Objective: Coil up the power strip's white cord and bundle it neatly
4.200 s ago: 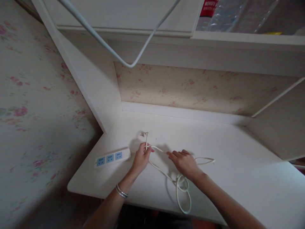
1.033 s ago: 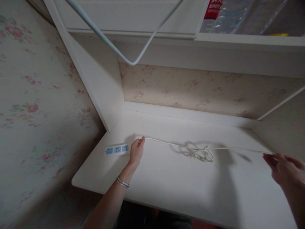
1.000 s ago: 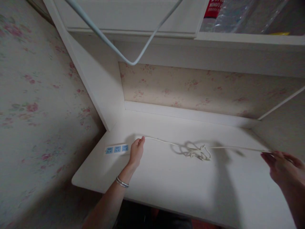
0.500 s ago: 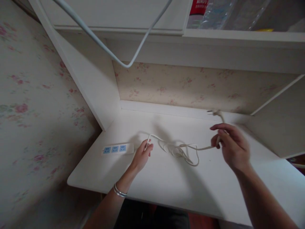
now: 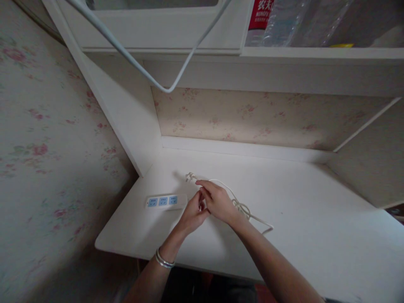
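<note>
My left hand (image 5: 192,215) and my right hand (image 5: 220,203) meet over the desk, their fingers closed and touching. Both grip the white power cord (image 5: 261,221), though the fingers cover the held stretches. Past my right fingertips sticks out the cord's plug (image 5: 190,176), its prongs toward the left. Loose loops of the cord lie on the desk behind and beside my right wrist. Left of my hands rests a white power strip (image 5: 182,202) with blue sockets facing up.
The white desk (image 5: 303,235) has a rounded front left corner and side panels. Above hangs a bent pale cable (image 5: 168,89), in front of the cabinet. A shelf (image 5: 315,51) at upper right holds clear plastic bottles (image 5: 284,25), one with a red label.
My right hand has swung left with the plug end of the cord and now meets my left hand. The cord's loops have shifted, with a stretch now trailing to the right. The view has shifted slightly.
</note>
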The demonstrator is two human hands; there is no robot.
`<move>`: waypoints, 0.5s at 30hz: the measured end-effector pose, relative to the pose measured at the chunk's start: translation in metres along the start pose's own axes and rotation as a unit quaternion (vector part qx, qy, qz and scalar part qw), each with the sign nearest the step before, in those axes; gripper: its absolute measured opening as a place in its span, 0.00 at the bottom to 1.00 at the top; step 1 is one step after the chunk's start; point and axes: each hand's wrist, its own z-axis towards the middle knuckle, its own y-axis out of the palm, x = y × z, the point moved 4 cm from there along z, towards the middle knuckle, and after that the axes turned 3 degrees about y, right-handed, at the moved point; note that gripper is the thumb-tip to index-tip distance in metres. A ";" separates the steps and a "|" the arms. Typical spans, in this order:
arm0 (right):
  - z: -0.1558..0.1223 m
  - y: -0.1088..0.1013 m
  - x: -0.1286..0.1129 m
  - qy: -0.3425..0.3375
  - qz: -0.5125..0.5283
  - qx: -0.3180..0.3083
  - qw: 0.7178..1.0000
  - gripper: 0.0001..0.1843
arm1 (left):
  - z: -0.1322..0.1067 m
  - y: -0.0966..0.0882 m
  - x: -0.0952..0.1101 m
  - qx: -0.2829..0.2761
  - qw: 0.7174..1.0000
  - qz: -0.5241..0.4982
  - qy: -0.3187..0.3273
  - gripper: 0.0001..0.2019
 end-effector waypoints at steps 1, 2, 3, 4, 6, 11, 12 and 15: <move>0.001 0.004 0.003 0.013 0.008 0.010 1.000 0.17 | -0.001 -0.001 -0.001 -0.003 1.000 0.000 0.005 0.23; 0.001 0.007 0.005 0.025 0.021 0.022 0.999 0.16 | -0.001 -0.002 -0.001 -0.004 1.000 0.001 0.010 0.23; 0.001 0.009 0.007 0.038 0.037 0.036 0.998 0.15 | -0.002 -0.003 -0.001 -0.002 1.000 0.001 0.015 0.23; 0.000 0.010 0.010 0.053 0.052 0.051 0.996 0.14 | -0.002 -0.004 -0.002 0.002 1.000 0.003 0.015 0.22; -0.001 0.012 0.013 0.070 0.071 0.072 0.992 0.13 | 0.000 -0.006 -0.004 0.019 0.999 0.028 0.020 0.21; -0.002 0.013 0.017 0.038 0.008 0.066 0.997 0.17 | 0.003 -0.006 -0.009 0.040 0.987 0.146 0.052 0.19; -0.002 0.013 0.019 0.038 -0.013 0.062 0.997 0.17 | 0.003 -0.005 -0.009 0.036 0.985 0.159 0.055 0.19; 0.000 0.014 0.023 0.034 -0.035 0.044 0.998 0.19 | 0.003 -0.001 -0.010 0.040 0.982 0.177 0.046 0.17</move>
